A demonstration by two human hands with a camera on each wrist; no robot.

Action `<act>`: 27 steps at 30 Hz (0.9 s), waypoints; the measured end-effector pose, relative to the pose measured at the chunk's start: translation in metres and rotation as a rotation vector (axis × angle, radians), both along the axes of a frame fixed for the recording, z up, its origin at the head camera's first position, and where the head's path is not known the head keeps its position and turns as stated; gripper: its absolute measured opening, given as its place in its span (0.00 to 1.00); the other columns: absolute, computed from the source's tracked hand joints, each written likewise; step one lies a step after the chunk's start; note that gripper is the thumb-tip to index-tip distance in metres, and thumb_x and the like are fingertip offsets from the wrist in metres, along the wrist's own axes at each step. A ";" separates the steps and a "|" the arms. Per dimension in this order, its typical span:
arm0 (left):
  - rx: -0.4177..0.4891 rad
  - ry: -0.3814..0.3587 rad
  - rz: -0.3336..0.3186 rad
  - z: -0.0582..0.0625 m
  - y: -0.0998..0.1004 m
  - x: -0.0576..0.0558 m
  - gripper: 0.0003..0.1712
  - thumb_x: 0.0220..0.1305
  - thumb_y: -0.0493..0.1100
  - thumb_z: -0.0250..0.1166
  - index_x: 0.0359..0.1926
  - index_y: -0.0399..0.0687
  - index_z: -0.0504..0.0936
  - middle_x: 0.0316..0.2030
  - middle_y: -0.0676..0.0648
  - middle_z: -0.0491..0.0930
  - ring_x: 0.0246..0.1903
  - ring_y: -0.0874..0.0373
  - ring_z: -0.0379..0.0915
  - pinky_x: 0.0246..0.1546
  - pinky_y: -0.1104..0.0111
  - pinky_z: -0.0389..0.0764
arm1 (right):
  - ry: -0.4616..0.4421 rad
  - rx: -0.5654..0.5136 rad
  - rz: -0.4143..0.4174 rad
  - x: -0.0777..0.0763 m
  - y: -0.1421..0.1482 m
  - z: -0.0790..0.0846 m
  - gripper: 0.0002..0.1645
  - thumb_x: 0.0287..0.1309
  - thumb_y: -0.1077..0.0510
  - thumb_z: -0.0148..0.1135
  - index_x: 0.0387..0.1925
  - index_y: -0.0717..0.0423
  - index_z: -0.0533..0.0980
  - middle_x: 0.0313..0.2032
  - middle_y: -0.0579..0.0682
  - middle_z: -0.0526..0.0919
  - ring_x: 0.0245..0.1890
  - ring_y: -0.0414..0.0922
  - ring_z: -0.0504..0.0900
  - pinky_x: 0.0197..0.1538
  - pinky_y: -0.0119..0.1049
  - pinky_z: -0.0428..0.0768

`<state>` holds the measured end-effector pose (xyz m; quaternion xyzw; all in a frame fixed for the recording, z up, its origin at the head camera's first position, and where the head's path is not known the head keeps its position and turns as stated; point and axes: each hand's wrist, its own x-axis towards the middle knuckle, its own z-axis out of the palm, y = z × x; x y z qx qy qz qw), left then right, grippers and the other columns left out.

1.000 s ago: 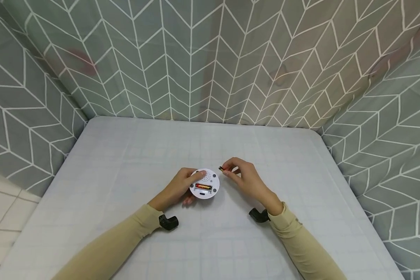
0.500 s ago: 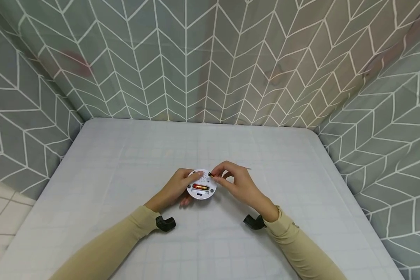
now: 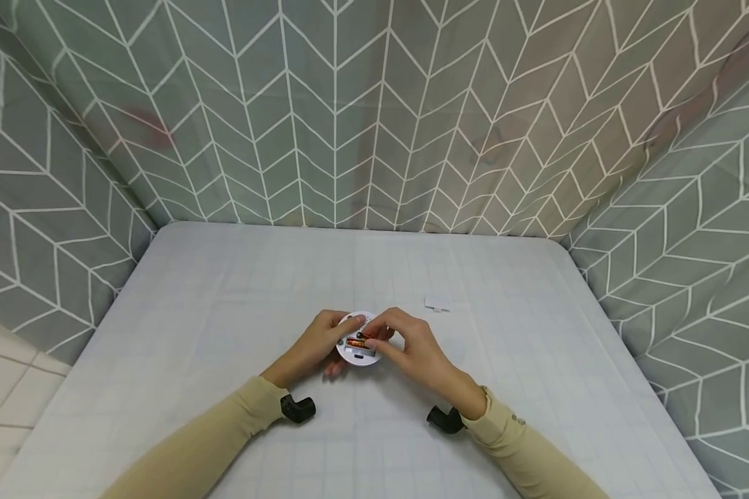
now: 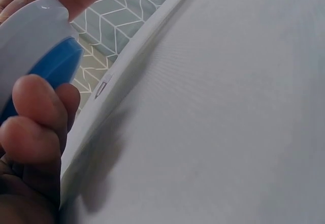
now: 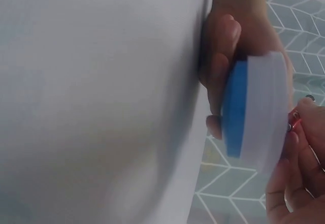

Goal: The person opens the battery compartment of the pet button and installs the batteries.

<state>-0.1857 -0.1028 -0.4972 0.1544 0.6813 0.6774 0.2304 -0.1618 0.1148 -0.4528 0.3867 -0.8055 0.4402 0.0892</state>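
My left hand grips a round white device, thumb on its upturned back and the other fingers underneath. Its other side is blue, as the right wrist view shows. In the recess on its back lies a red-and-gold battery. My right hand is over the device's right part, pinching a second small battery between thumb and fingers at the recess. Those fingers cover part of the recess, so I cannot tell whether this battery is seated.
A small white cover piece lies on the white-clothed table, behind my right hand. A patterned grey curtain hangs along the back and both sides. Black wrist cameras sit at both cuffs.
My right hand has moved left and toward me, bringing the second battery from beside the device to its recess. The white cover piece, earlier hidden behind that hand, now shows.
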 end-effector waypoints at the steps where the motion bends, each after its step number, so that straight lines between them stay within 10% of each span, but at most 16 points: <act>1: -0.003 0.007 -0.001 -0.001 0.000 0.000 0.32 0.70 0.63 0.57 0.33 0.34 0.77 0.08 0.40 0.73 0.02 0.53 0.65 0.01 0.56 0.67 | 0.005 -0.006 0.005 0.001 -0.001 -0.002 0.10 0.59 0.58 0.70 0.43 0.50 0.80 0.39 0.41 0.82 0.37 0.34 0.79 0.41 0.32 0.82; 27: -0.043 0.093 -0.019 -0.003 0.000 -0.001 0.31 0.70 0.64 0.55 0.33 0.38 0.78 0.07 0.37 0.73 0.02 0.46 0.66 0.02 0.51 0.68 | 0.177 0.031 0.063 0.007 -0.012 -0.008 0.11 0.57 0.58 0.72 0.41 0.49 0.81 0.37 0.40 0.82 0.35 0.35 0.79 0.34 0.27 0.81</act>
